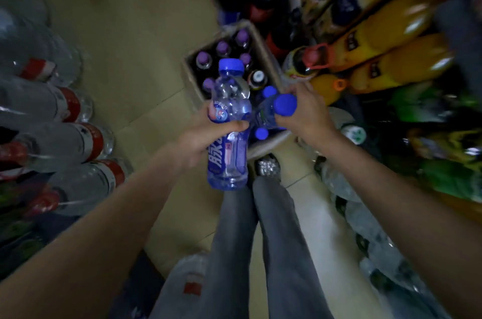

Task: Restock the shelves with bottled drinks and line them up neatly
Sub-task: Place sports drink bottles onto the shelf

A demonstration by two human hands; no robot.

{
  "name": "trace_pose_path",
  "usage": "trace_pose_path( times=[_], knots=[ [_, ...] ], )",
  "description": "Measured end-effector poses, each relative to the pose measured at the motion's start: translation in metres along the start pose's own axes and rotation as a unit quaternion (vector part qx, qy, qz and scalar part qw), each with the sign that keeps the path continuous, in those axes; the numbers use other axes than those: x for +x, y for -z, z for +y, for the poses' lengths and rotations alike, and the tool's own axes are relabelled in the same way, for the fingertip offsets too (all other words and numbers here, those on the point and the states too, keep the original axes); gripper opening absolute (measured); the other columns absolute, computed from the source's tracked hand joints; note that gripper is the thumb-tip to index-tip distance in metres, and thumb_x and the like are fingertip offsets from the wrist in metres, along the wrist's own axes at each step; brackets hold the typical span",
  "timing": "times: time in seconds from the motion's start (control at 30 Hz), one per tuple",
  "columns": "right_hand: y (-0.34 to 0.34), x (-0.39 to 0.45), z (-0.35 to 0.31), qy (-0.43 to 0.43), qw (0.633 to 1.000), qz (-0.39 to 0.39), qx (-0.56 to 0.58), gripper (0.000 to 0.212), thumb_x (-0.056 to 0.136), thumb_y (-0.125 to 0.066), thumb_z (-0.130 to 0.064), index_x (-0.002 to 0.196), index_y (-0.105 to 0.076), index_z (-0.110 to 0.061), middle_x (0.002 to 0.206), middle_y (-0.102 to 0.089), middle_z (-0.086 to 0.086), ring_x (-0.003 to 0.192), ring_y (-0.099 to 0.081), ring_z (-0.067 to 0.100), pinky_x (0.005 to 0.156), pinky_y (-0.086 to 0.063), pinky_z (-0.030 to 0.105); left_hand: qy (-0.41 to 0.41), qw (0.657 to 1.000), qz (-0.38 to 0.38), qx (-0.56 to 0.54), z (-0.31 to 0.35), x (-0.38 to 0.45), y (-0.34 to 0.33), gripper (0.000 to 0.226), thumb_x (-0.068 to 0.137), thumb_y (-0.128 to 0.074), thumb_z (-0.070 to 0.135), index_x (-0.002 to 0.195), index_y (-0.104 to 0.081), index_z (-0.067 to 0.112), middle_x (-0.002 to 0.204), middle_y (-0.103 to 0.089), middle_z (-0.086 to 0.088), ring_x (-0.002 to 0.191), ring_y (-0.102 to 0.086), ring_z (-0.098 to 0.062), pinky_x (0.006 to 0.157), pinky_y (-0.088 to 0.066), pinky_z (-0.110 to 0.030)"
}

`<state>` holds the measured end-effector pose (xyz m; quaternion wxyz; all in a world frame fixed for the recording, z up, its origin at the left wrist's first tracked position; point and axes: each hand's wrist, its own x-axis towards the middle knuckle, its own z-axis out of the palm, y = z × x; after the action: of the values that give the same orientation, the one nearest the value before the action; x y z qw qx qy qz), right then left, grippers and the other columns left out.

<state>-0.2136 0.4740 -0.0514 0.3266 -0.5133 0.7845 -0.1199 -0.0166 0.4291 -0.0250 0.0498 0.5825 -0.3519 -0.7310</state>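
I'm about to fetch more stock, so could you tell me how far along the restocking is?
Partly done: the cardboard box has gaps. In hand: the left hand grips a blue-capped bottle, and the right hand holds another bottle over the box. Left: several purple-capped bottles remain inside.

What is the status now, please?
Left hand grips blue-capped bottle. Right hand grips second bottle over cardboard box. Nothing blocking.

A clear blue-capped bottle [229, 125] is held upright above the cardboard box [263, 44] — a second blue-capped bottle [273, 110] tilts beside it.
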Motion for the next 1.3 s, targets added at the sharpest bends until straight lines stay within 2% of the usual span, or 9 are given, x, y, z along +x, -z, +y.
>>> trace_pose_path(
  times=[0.13, 0.3, 0.43, 0.53, 0.73, 0.93, 1.1, 1.23, 1.3],
  knots=[
    [0.135, -0.073, -0.049, -0.003, 0.998, 0.067, -0.004, 0.046, 0.066, -0.076, -0.029, 0.104, -0.067, -0.004, 0.103, -0.061, 0.019, 0.097, -0.056, 0.033, 0.079, -0.036, 0.032, -0.109, 0.986, -0.033, 0.120, 0.091, -0.078, -0.040, 0.059, 0.059, -0.085, 0.014, 0.109, -0.054, 0.012, 0.095, -0.067, 0.003, 0.078, -0.065, -0.004, 0.072, -0.054, -0.018],
    [0.279, -0.188, -0.083, 0.000, 0.979, 0.204, 0.017, 0.037, 0.065, -0.081, -0.021, 0.096, -0.070, -0.005, 0.087, -0.064, 0.012, 0.081, -0.057, 0.025, 0.065, -0.032, 0.023, -0.227, 0.959, -0.074, 0.152, 0.168, -0.177, -0.107, 0.060, 0.059, -0.085, 0.008, 0.108, -0.051, 0.015, 0.098, -0.065, 0.000, 0.085, -0.063, -0.014, 0.081, -0.053, -0.030],
    [0.362, -0.300, -0.091, 0.046, 0.953, 0.299, 0.028, 0.038, 0.060, -0.083, -0.021, 0.091, -0.067, -0.006, 0.086, -0.062, 0.007, 0.083, -0.059, 0.027, 0.077, -0.046, 0.035, -0.313, 0.928, -0.112, 0.170, 0.194, -0.269, -0.172, 0.070, 0.049, -0.087, 0.012, 0.110, -0.052, 0.015, 0.103, -0.066, -0.006, 0.089, -0.063, -0.018, 0.086, -0.053, -0.037],
    [0.404, -0.403, -0.076, 0.081, 0.919, 0.375, 0.085, 0.038, 0.058, -0.077, -0.029, 0.091, -0.061, -0.018, 0.088, -0.061, 0.002, 0.082, -0.059, 0.017, 0.077, -0.047, 0.029, -0.379, 0.896, -0.140, 0.184, 0.187, -0.341, -0.227, 0.074, 0.052, -0.087, 0.006, 0.116, -0.049, 0.011, 0.111, -0.065, -0.009, 0.092, -0.063, -0.018, 0.086, -0.051, -0.035],
    [0.443, -0.618, -0.018, 0.104, 0.788, 0.544, 0.268, 0.024, 0.061, -0.075, -0.032, 0.080, -0.061, -0.024, 0.066, -0.062, -0.019, 0.068, -0.053, -0.002, 0.068, -0.044, 0.016, -0.476, 0.832, -0.203, 0.199, 0.111, -0.483, -0.361, 0.061, 0.056, -0.086, 0.006, 0.106, -0.052, 0.015, 0.102, -0.067, -0.003, 0.086, -0.065, -0.012, 0.079, -0.053, -0.028],
    [0.450, -0.806, 0.056, 0.018, 0.678, 0.665, 0.313, 0.026, 0.066, -0.077, -0.029, 0.083, -0.063, -0.018, 0.088, -0.065, 0.015, 0.079, -0.058, 0.019, 0.075, -0.048, 0.039, -0.541, 0.748, -0.293, 0.250, 0.029, -0.604, -0.507, 0.057, 0.059, -0.083, -0.003, 0.097, -0.047, 0.020, 0.086, -0.059, 0.012, 0.061, -0.057, 0.016, 0.061, -0.044, -0.003],
    [0.442, -0.907, 0.101, -0.019, 0.541, 0.761, 0.358, 0.023, 0.079, -0.072, -0.017, 0.077, -0.049, -0.018, 0.077, -0.051, 0.003, 0.077, -0.051, 0.020, 0.071, -0.041, 0.033, -0.583, 0.676, -0.331, 0.305, -0.007, -0.663, -0.601, 0.069, 0.049, -0.090, 0.016, 0.100, -0.045, 0.024, 0.094, -0.061, 0.007, 0.093, -0.061, -0.015, 0.086, -0.047, -0.030],
    [0.447, -0.971, 0.136, -0.041, 0.460, 0.826, 0.323, 0.030, 0.080, -0.071, -0.018, 0.074, -0.042, -0.022, 0.076, -0.043, 0.002, 0.074, -0.042, 0.018, 0.067, -0.037, 0.032, -0.639, 0.591, -0.313, 0.379, -0.035, -0.702, -0.673, 0.092, 0.043, -0.086, 0.038, 0.122, -0.038, 0.030, 0.109, -0.055, -0.003, 0.116, -0.047, -0.026, 0.097, -0.039, -0.034],
    [0.457, -0.993, 0.153, -0.049, 0.434, 0.854, 0.284, 0.033, 0.079, -0.072, -0.016, 0.073, -0.041, -0.023, 0.073, -0.042, -0.002, 0.068, -0.039, 0.014, 0.065, -0.036, 0.030, -0.644, 0.570, -0.307, 0.408, -0.049, -0.715, -0.702, 0.090, 0.056, -0.085, 0.029, 0.131, -0.034, 0.029, 0.106, -0.042, -0.003, 0.121, -0.035, -0.024, 0.099, -0.031, -0.033]
  ],
)
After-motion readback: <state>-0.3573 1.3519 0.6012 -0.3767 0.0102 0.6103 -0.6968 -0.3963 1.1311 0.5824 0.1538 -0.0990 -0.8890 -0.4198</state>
